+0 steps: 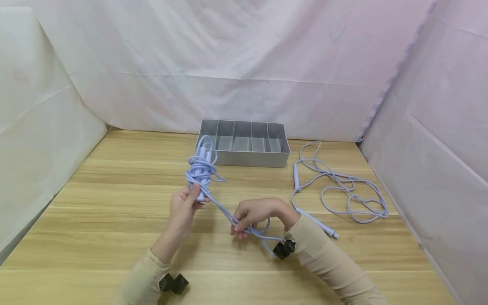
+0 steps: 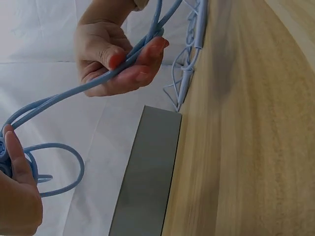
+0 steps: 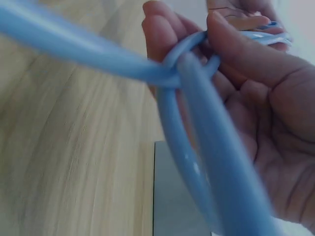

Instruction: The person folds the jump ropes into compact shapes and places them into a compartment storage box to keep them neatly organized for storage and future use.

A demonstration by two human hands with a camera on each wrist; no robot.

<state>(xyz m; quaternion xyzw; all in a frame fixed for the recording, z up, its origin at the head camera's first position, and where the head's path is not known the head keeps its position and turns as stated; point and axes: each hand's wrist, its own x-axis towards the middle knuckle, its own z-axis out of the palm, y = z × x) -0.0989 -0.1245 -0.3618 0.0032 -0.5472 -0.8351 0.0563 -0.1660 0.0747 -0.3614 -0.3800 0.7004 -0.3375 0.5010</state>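
A lavender jump rope (image 1: 200,167), its handles side by side with cord wound round them, is held upright above the table by my left hand (image 1: 184,206), thumb pressed on the lower end. From this bundle doubled cord runs down to the right. My right hand (image 1: 252,215) pinches that cord (image 2: 91,84) between thumb and fingers. Past the right fingers loose strands (image 3: 216,137) hang toward the right wrist, as the right wrist view shows close up. In the left wrist view only part of the left hand (image 2: 19,191) shows, and the handles are mostly out of frame.
Behind the bundle stands a grey divided tray (image 1: 249,159) with several compartments. On the right side of the wooden table (image 1: 114,203) lies a second lavender jump rope (image 1: 348,198), loosely looped, with its two handles apart. White cloth walls (image 1: 244,63) enclose the back and sides.
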